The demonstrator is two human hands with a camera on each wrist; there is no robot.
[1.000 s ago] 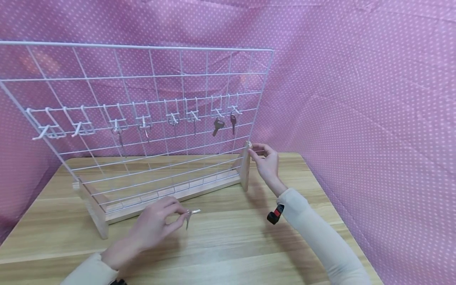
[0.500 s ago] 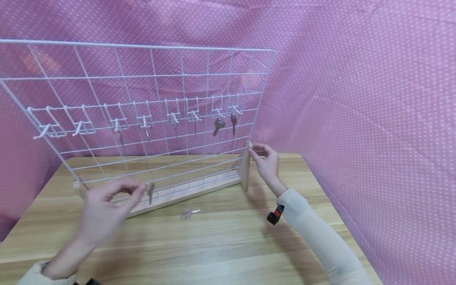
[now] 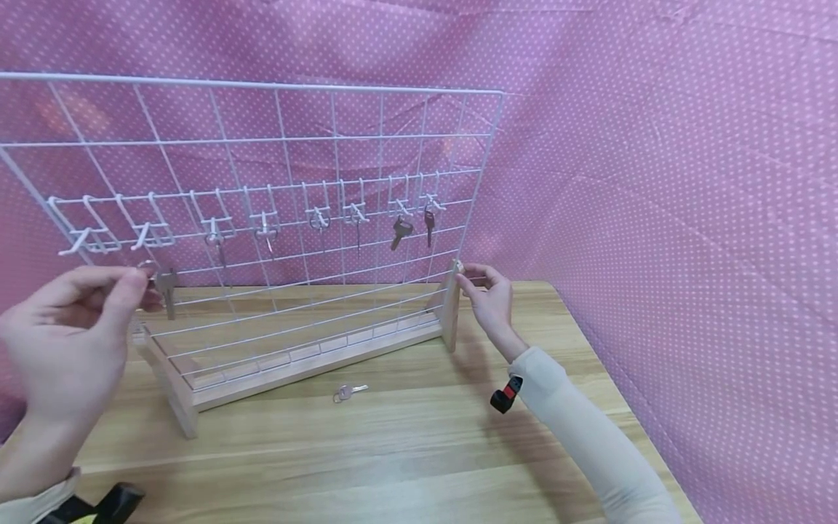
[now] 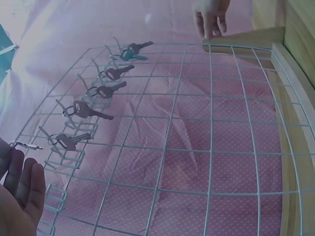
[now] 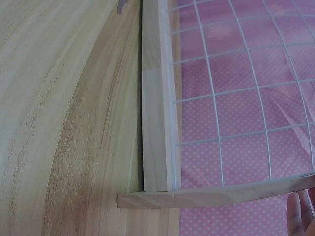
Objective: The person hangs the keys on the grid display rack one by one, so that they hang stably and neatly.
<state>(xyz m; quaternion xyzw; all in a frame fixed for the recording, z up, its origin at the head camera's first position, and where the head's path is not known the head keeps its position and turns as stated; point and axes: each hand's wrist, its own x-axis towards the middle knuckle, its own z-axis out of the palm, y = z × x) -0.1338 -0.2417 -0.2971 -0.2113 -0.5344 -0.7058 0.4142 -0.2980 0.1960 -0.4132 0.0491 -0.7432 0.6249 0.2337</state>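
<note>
My left hand pinches a key by its ring between thumb and fingers. The key dangles just below the second hook from the left on the white wire grid. In the left wrist view the same key shows edge-on at the fingertips. My right hand grips the top of the wooden stand's right upright. Its fingers appear at the corner of the right wrist view. Another key with a ring lies on the table before the stand.
Keys, such as the dark key, hang from several hooks in the middle and right of the grid. The leftmost hook shows no key. A pink dotted cloth surrounds the wooden table behind and at the sides.
My left hand has lifted a key off the table and carried it left and up to the hooks. The other key stays lying there. My right hand has kept its place.
</note>
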